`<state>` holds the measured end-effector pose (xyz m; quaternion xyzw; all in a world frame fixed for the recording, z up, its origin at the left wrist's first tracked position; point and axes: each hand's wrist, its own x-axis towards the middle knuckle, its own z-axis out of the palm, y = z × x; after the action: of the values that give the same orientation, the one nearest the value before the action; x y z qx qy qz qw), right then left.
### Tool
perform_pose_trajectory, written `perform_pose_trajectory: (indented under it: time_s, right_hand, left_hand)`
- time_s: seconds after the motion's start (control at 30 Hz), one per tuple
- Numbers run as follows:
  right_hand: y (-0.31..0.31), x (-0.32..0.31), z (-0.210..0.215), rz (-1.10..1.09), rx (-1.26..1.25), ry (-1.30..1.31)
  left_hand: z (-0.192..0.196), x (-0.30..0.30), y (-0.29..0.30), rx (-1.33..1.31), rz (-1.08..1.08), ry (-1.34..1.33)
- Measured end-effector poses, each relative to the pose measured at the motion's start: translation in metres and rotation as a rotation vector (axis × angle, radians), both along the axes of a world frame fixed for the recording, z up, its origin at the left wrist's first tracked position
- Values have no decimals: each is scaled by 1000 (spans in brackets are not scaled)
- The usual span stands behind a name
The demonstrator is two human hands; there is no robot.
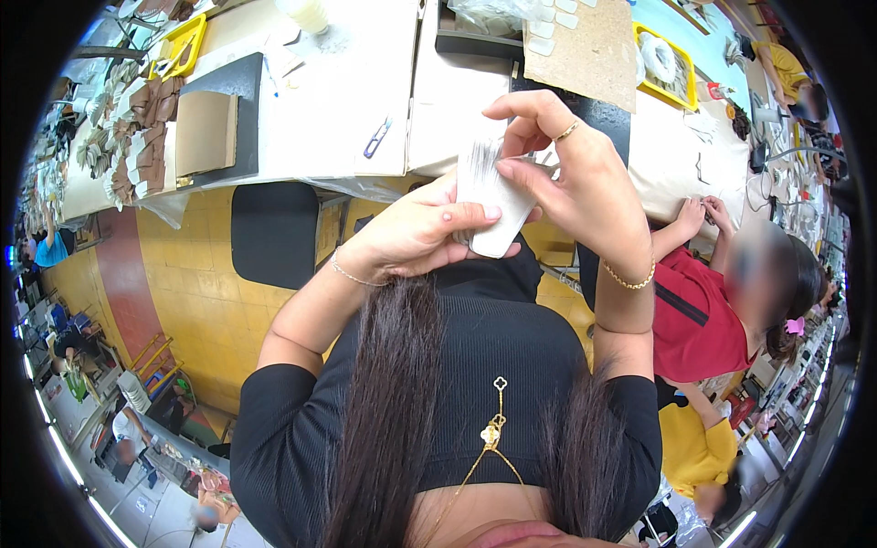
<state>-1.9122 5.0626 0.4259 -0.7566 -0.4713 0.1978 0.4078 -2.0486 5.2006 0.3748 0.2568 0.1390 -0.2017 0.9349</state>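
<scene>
In the head view, taking the stack as the clock's centre and twelve as straight ahead of the person, a stack of thin white flat pieces with rounded corners is held up in front of the chest, just short of the table edge. The left hand comes in from eight o'clock and grips it, thumb across the front face, fingers underneath. The right hand arches over from two o'clock, its thumb touching the upper part and its index finger raised and curled, apart from the thumb; whether its other fingers pinch a piece, I cannot tell. The stack appears gathered, its upper edges slightly fanned, but how many pieces have been handled or remain cannot be judged. At one o'clock, similar pale pieces lie in rows on a tan board, perhaps a finished portion, though no link is certain. A yellow tray sits at two, small thread snips at ten, and brown cut pieces between nine and ten.
</scene>
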Motion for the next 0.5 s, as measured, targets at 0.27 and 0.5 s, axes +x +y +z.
perform_pose_trajectory:
  time_s: [0.27, 0.5]
  right_hand:
    - [-20, 18, -1, -252, 298, -115]
    - [-47, 4, -23, -429, 358, 358]
  left_hand:
    - [8, 3, -2, -159, 55, -48]
    - [5, 8, 0, -178, 80, -85]
